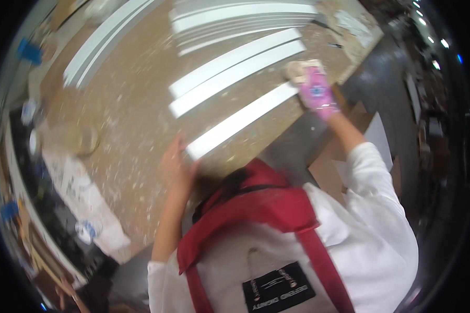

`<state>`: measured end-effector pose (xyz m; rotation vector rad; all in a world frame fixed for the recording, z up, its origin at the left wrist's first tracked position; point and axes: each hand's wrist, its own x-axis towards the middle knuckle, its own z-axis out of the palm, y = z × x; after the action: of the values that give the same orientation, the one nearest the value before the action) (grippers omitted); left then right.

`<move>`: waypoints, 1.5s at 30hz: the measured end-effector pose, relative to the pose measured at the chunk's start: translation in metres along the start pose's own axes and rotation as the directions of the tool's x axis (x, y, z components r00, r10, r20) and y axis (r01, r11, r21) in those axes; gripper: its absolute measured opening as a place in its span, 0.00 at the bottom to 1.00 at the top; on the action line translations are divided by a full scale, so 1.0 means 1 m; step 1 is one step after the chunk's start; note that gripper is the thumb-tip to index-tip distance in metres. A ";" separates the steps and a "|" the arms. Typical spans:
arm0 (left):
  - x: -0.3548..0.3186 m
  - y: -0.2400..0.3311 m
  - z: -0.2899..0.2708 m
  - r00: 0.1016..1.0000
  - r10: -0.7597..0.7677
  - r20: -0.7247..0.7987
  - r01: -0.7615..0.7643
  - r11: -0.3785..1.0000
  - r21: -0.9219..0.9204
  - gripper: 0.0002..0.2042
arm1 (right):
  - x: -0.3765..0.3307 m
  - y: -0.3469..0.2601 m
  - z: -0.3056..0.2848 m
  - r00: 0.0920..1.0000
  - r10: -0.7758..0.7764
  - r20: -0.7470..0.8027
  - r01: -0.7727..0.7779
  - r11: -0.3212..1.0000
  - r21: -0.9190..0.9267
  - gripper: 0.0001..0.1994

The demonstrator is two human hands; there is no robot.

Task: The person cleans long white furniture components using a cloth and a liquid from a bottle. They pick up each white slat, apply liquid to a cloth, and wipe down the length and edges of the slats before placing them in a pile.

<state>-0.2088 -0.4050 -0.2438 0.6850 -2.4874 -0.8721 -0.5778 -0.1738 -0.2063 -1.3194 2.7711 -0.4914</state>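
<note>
A white strip [240, 122], long and flat, lies slantwise on the brown worktop in front of me. My left hand [177, 163] is bare and a little blurred; its fingers are apart beside the strip's near left end. At the far right end is my right hand [313, 89], in a pink glove with cream-coloured fingers. Its fingers close over that end of the strip and hide it. Just beyond lie two more white strips [237, 70], side by side. Farther back is a stack of white strips [240, 23].
More long strips [102, 44] lie at the back left of the worktop [125, 141]. A clear jar [78, 140] and a pale paper sheet [81, 190] are along the left side. Cardboard [326, 161] stands below the worktop's right edge. At the lower left another person's hand [68, 289] shows.
</note>
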 end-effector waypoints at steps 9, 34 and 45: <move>-0.002 0.015 -0.009 0.978 -0.192 0.077 0.200 0.971 -0.129 0.35 | -0.011 -0.052 0.013 0.996 -0.064 0.057 0.069 0.993 -0.100 0.14; 0.003 0.018 -0.018 0.977 -0.173 0.128 0.173 0.985 0.005 0.32 | 0.001 -0.055 -0.032 0.957 -0.189 -0.218 0.203 0.978 0.042 0.14; 0.005 0.013 -0.019 0.996 -0.013 0.086 0.013 1.000 0.003 0.24 | -0.006 0.061 -0.019 0.977 0.026 -0.213 -0.099 0.936 -0.338 0.17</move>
<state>-0.2070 -0.4076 -0.2204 0.6787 -2.5629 -0.9222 -0.6229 -0.1278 -0.2065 -1.2963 3.1762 -0.1414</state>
